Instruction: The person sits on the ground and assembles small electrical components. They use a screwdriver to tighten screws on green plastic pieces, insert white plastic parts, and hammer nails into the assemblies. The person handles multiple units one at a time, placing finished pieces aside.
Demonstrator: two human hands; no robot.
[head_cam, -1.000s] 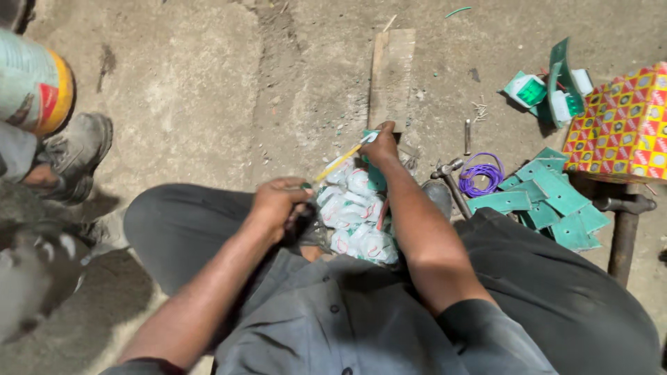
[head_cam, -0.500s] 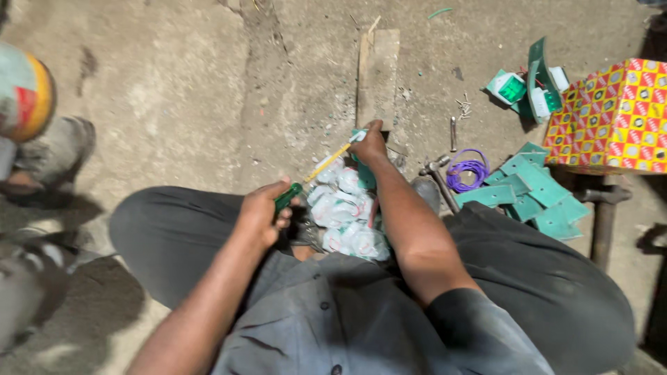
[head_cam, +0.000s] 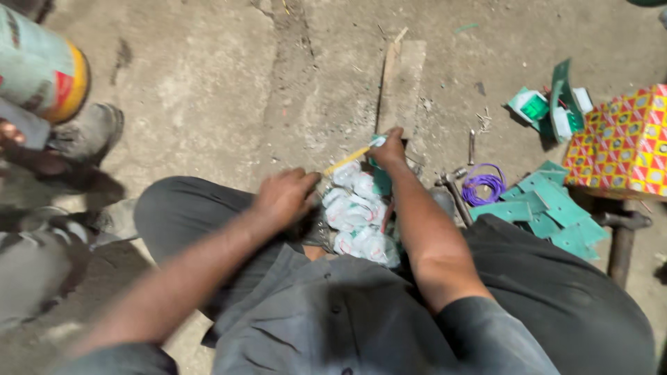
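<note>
Sitting on the concrete floor (head_cam: 208,104), a yellow-handled tool (head_cam: 351,155) is being gripped by the closed left hand (head_cam: 285,198) at one end. Its tip is being pinched by the right hand (head_cam: 389,149) over a white bundle (head_cam: 358,219) lying between the knees. A purple wire coil (head_cam: 484,187) and green cards (head_cam: 549,215) are lying nearby.

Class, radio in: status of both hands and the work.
Left hand closed on tool handle. Right hand pinching thin yellow rod. White wrapped bundle between knees.
</note>
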